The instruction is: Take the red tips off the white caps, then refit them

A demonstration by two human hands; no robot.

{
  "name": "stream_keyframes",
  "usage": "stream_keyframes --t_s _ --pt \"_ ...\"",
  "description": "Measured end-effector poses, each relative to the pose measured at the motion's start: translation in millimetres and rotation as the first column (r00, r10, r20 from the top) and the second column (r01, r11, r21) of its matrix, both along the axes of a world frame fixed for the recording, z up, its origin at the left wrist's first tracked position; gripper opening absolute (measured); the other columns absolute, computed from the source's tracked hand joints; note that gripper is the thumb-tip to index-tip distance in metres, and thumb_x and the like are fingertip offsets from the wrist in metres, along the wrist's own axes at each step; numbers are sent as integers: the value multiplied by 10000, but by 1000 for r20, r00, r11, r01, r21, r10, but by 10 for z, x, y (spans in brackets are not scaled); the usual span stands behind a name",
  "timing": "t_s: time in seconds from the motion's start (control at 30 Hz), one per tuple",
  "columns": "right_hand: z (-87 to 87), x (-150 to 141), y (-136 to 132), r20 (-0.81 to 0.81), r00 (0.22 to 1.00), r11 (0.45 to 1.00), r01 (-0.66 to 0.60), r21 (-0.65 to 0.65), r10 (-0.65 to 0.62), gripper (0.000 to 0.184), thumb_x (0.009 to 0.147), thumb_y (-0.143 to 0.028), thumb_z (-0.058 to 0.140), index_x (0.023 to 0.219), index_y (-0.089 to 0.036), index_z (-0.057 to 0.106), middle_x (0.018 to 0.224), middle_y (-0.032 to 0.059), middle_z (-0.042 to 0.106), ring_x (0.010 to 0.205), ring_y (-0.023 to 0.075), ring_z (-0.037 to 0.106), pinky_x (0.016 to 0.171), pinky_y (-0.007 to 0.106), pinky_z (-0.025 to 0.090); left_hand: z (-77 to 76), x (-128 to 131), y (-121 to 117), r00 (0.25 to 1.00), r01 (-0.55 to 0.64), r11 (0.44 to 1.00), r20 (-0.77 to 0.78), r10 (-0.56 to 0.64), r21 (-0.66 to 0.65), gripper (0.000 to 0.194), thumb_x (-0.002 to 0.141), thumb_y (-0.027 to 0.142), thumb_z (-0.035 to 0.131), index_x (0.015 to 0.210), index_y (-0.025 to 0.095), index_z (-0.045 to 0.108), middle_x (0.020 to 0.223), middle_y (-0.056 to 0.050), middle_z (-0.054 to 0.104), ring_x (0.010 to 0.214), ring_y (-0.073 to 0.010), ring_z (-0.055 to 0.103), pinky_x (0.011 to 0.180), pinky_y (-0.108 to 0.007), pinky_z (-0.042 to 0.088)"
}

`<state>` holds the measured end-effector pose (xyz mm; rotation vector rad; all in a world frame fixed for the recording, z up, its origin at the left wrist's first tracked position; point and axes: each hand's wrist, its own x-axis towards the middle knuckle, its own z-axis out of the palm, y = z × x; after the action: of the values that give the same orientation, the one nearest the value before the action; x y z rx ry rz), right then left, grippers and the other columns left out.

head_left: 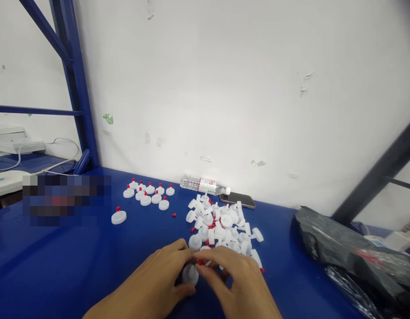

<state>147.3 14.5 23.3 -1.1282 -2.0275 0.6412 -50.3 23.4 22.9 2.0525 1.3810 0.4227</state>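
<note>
Between the thumb and fingers of my left hand point(158, 279) is a round white plastic cap with a narrow spout point(190, 275). My right hand point(236, 274) pinches a small red tip point(200, 262) close by the spout. Whether the tip touches the spout cannot be made out. Just beyond my hands lies a loose pile of white spouted caps point(226, 221), with red tips scattered among them. To the left stand several white caps with red tips on their spouts point(145, 199), and one such cap point(119, 217) sits apart, nearer to me.
A clear plastic bottle point(205, 184) lies against the wall, beside a dark phone point(240, 200). One loose red tip point(174, 215) rests on the blue table point(151, 239). At right is a grey plastic bag point(344, 243); at left, a blue metal frame point(76, 88) rises.
</note>
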Motion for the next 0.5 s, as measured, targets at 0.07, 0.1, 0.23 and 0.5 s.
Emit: stream_keyframes --t_s 0.07,0.1,0.23,0.5 --pt "12 -2 1 12 1000 1000 -18 -8 19 317 931 -93 641 1035 -329 824 1005 -43 827 859 172 773 780 220 529 53 26 -3 1000 -3 1000 16 3 -6 326 784 176 651 1080 279 738 1043 10 687 941 -192 618 793 -307 416" --pt "10 -4 4 23 1000 1000 -17 -25 18 306 926 -88 647 1010 -324 823 979 -47 828 851 171 773 754 213 519 84 41 -7 1000 -3 1000 18 3 -17 347 768 165 656 1085 283 737 1039 17 697 923 -187 619 792 -303 416" --pt "-24 -11 15 113 993 996 24 -90 -14 287 890 -58 668 937 -312 794 940 -67 833 864 185 786 713 212 481 182 88 -27 999 -36 998 13 37 -49 352 708 145 689 1034 273 724 1048 39 734 893 -182 628 827 -296 433" --pt "-45 -33 10 150 988 998 32 -47 -24 296 911 -89 640 977 -336 790 978 -77 833 884 190 789 738 228 478 216 83 -54 998 -43 998 37 45 -44 522 703 154 665 1205 292 705 968 45 756 750 -169 603 740 -283 435"
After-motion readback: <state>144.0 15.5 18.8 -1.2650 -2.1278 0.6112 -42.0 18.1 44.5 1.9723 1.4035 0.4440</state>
